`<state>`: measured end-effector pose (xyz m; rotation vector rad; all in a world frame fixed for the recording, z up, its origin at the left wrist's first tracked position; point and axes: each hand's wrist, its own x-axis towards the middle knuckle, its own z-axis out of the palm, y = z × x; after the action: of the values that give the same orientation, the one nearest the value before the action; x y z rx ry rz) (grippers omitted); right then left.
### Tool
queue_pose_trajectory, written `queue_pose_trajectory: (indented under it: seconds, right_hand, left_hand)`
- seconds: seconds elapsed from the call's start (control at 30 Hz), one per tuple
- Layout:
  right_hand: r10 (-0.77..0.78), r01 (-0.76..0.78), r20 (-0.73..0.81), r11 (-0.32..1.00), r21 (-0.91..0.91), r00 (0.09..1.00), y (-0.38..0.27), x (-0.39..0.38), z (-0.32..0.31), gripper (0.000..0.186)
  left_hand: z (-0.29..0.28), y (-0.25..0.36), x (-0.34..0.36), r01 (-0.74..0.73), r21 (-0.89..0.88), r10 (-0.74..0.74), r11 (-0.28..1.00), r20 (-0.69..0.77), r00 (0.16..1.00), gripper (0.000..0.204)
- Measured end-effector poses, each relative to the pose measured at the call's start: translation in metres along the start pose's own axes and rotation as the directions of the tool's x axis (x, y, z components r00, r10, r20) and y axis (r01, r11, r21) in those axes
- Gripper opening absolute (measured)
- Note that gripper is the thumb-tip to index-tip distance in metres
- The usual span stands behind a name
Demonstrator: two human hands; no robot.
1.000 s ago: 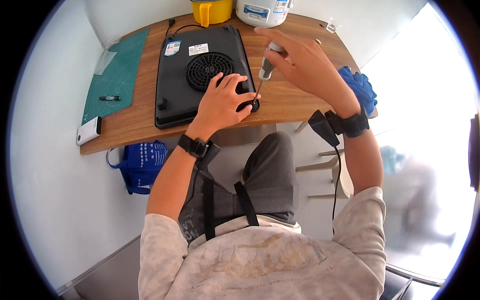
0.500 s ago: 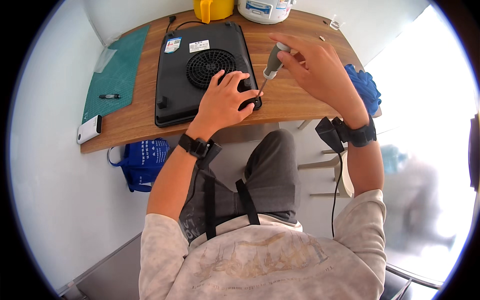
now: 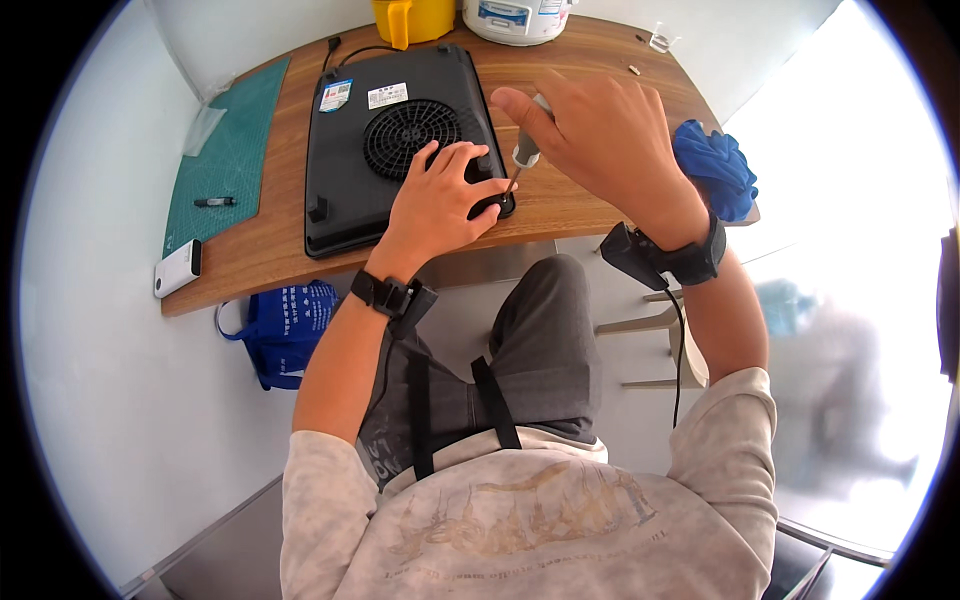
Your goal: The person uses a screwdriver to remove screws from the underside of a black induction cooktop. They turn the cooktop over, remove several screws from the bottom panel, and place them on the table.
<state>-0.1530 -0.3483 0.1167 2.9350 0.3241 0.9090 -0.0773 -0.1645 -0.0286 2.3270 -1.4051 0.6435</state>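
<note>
A black induction cooktop lies upside down on the wooden table, its round fan grille and small feet facing up. My left hand rests on its near right part with the fingers spread. The index finger and thumb lie on either side of the corner, close to the screwdriver shaft. In my right hand is a screwdriver with a grey and white handle, gripped from above. It leans slightly, its tip down at the cooktop's near right corner. My palm and fingers hide the top of the handle.
A green cutting mat with a black pen lies left; a white power bank sits at the edge. Behind stand a yellow container and a white appliance. Blue cloth lies right; a blue bag is below.
My right hand has turned over the screwdriver handle and shifted left, its wrist rolling with it. My left hand stays on the cooktop. The view has shifted slightly.
</note>
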Motion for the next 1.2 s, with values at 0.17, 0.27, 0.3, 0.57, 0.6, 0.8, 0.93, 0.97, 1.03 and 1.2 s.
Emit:
queue_pose_trajectory:
  seconds: [0.17,0.27,0.3,0.57,0.6,0.8,0.93,0.97,1.03,1.2]
  right_hand:
    - [-0.150,0.166,-0.133,0.979,0.118,0.980,0.000,-0.007,-0.002,0.037]
    - [-0.151,0.261,-0.264,0.851,0.456,0.953,-0.002,-0.005,0.003,0.018]
    - [-0.117,0.228,-0.245,0.840,0.492,0.962,-0.001,-0.005,0.003,0.014]
    - [-0.054,0.088,-0.075,0.816,0.571,0.996,0.001,-0.013,-0.007,0.020]
    - [-0.068,0.128,-0.127,0.820,0.557,0.990,0.004,-0.013,-0.005,0.021]
    - [-0.047,0.097,-0.127,0.900,0.424,0.991,0.021,0.001,0.003,0.025]
    - [-0.011,0.033,-0.094,0.971,0.235,0.996,0.026,0.005,0.003,0.036]
    - [-0.004,0.022,-0.095,0.981,0.190,0.995,0.027,0.005,0.003,0.041]
    - [0.018,-0.011,-0.052,0.989,0.146,0.998,0.026,0.007,0.001,0.042]
    - [0.046,-0.041,-0.023,0.985,0.170,0.999,0.014,0.000,-0.001,0.045]
  left_hand:
    - [-0.001,0.002,0.002,0.010,-0.001,-0.010,1.000,-0.004,1.000,0.025]
    - [-0.001,0.001,0.001,0.001,0.007,-0.001,1.000,-0.011,1.000,0.026]
    - [-0.001,0.000,0.001,-0.005,0.004,0.005,1.000,-0.006,1.000,0.028]
    - [-0.001,0.000,0.000,0.001,0.005,-0.001,1.000,0.001,1.000,0.032]
    - [-0.001,0.001,0.001,0.000,0.006,0.000,1.000,-0.003,1.000,0.032]
    - [0.001,0.000,0.000,-0.001,0.013,0.001,1.000,0.012,1.000,0.033]
    - [0.000,0.001,0.000,0.002,0.004,-0.003,1.000,0.025,1.000,0.032]
    - [0.000,0.001,0.001,0.002,0.002,-0.002,1.000,0.022,1.000,0.032]
    - [0.000,0.001,0.001,0.001,0.002,-0.002,1.000,0.015,1.000,0.032]
    - [0.001,0.000,-0.001,0.008,0.015,-0.008,1.000,0.026,1.000,0.032]
